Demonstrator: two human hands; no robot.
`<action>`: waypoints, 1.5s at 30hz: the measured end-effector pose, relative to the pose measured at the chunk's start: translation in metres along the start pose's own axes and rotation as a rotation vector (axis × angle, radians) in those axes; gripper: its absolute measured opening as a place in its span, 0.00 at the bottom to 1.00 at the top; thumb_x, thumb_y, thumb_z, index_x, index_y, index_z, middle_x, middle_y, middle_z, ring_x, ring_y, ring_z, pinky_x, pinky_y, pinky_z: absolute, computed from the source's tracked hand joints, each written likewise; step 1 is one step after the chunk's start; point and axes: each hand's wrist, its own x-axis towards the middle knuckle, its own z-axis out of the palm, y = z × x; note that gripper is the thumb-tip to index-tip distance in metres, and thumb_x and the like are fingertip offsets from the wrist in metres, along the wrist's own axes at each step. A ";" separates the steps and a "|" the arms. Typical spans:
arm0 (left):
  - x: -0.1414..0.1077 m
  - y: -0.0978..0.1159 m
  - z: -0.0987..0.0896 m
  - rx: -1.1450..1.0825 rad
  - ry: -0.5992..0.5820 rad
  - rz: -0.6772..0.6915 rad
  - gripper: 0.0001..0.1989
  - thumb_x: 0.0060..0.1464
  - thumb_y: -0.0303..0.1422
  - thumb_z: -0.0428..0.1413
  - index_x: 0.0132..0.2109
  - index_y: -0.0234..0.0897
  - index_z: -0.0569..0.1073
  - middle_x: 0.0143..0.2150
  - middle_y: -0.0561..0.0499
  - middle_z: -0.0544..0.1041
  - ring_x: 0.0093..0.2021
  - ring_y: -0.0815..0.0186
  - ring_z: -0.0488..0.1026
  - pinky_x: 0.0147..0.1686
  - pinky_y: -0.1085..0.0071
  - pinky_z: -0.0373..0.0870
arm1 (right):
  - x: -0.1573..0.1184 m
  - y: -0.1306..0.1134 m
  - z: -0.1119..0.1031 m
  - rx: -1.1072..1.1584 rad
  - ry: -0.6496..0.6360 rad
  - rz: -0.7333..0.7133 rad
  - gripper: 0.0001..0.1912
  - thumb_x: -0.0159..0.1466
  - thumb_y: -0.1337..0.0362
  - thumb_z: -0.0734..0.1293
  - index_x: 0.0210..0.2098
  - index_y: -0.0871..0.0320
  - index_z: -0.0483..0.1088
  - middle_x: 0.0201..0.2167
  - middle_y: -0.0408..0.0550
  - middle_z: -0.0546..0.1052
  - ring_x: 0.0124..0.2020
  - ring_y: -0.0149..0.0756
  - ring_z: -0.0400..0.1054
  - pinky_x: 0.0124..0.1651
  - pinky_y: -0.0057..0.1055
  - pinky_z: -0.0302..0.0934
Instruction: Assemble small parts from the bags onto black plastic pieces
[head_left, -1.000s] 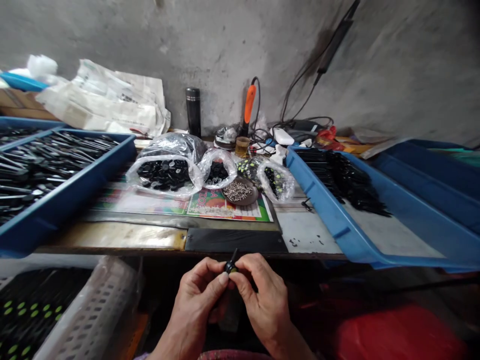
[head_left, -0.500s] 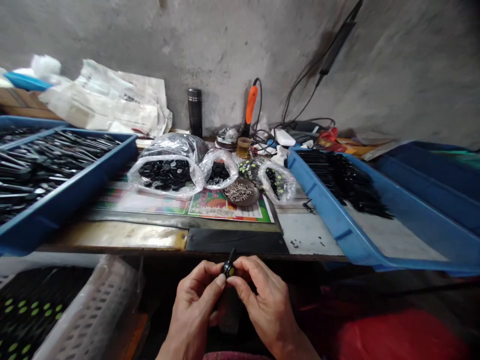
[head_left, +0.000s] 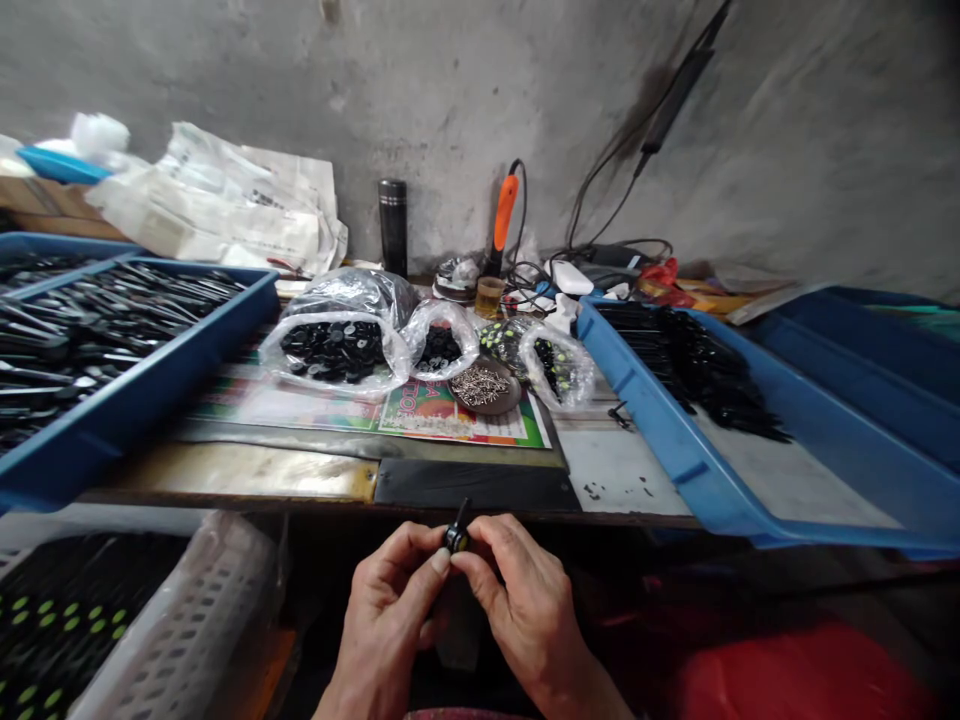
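The person's left hand (head_left: 386, 610) and right hand (head_left: 525, 600) are both grasping a small black plastic piece (head_left: 456, 538) between their fingertips, holding it just in front of the workbench edge (head_left: 225, 503). A white perforated plastic crate (head_left: 187, 620) is sitting beside the left hand, while a black strip (head_left: 476, 484) is lying on the bench ahead.

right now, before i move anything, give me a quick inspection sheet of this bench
surface: worn metal-faced bench with a printed sheet on it
job's things: small black plastic part pinched by left hand and right hand
clutter: crumpled white paper bags, black steel flask
cables: black cords run down the wall
surroundings: grey stained concrete wall, white perforated crate
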 end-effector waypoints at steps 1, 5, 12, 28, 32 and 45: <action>0.000 0.000 0.000 0.002 0.001 0.000 0.19 0.43 0.44 0.69 0.34 0.34 0.75 0.18 0.60 0.63 0.16 0.78 0.55 0.15 0.82 0.51 | 0.000 0.001 0.000 -0.014 0.004 -0.009 0.12 0.75 0.60 0.57 0.40 0.59 0.67 0.28 0.46 0.72 0.28 0.34 0.70 0.30 0.28 0.66; 0.000 -0.001 0.000 -0.005 -0.004 0.001 0.19 0.44 0.44 0.69 0.34 0.34 0.75 0.18 0.61 0.63 0.16 0.78 0.54 0.15 0.82 0.50 | 0.001 0.001 0.003 -0.056 0.023 -0.033 0.13 0.76 0.60 0.56 0.38 0.59 0.66 0.26 0.45 0.72 0.26 0.34 0.70 0.28 0.27 0.65; -0.002 -0.001 0.000 -0.045 -0.034 0.026 0.17 0.46 0.43 0.68 0.34 0.34 0.76 0.19 0.59 0.65 0.16 0.79 0.55 0.15 0.82 0.50 | 0.003 -0.009 0.008 -0.101 0.224 0.018 0.13 0.75 0.55 0.57 0.42 0.58 0.64 0.27 0.42 0.73 0.24 0.28 0.72 0.28 0.21 0.66; -0.005 0.000 0.001 -0.044 0.004 0.057 0.16 0.46 0.42 0.69 0.35 0.35 0.77 0.20 0.59 0.65 0.17 0.78 0.56 0.16 0.83 0.52 | 0.005 -0.007 -0.002 0.036 0.022 0.040 0.14 0.75 0.57 0.57 0.39 0.57 0.66 0.27 0.42 0.73 0.26 0.30 0.71 0.28 0.24 0.64; -0.005 0.001 0.002 -0.047 0.009 0.043 0.16 0.45 0.41 0.69 0.34 0.35 0.76 0.18 0.60 0.64 0.16 0.79 0.55 0.16 0.82 0.51 | 0.007 0.000 0.002 -0.009 0.025 -0.005 0.15 0.75 0.58 0.57 0.35 0.58 0.66 0.25 0.43 0.71 0.23 0.32 0.69 0.27 0.26 0.62; -0.003 0.000 -0.001 -0.032 -0.004 0.019 0.17 0.45 0.43 0.69 0.34 0.34 0.77 0.23 0.57 0.69 0.17 0.79 0.56 0.16 0.81 0.52 | 0.010 -0.003 0.002 0.239 -0.063 0.273 0.25 0.72 0.49 0.59 0.61 0.58 0.55 0.31 0.40 0.71 0.21 0.28 0.68 0.25 0.21 0.65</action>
